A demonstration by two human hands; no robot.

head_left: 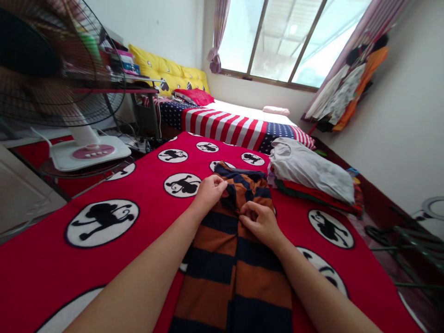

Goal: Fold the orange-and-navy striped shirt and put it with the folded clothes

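Observation:
A garment with wide brown and navy stripes (217, 273) lies lengthwise on the red blanket, its near part spread smooth and its far end bunched. My left hand (211, 188) pinches the cloth at the left side of the bunched part, thumb against fingers. Lower and to the right, my right hand (258, 221) grips a fold near the garment's middle, fingers curled. Whether this is a shirt or another kind of garment, I cannot tell. A stack of folded clothes with a grey shirt on top (308, 169) sits to the right, beyond my right hand.
The red blanket (149, 222) carries round monkey prints. A fan (90, 150) stands on a stool at the left. Behind is a bed with a stars-and-stripes cover (225, 122). Clothes (360, 88) hang on the right wall, and a dark metal rack (416, 245) stands lower right.

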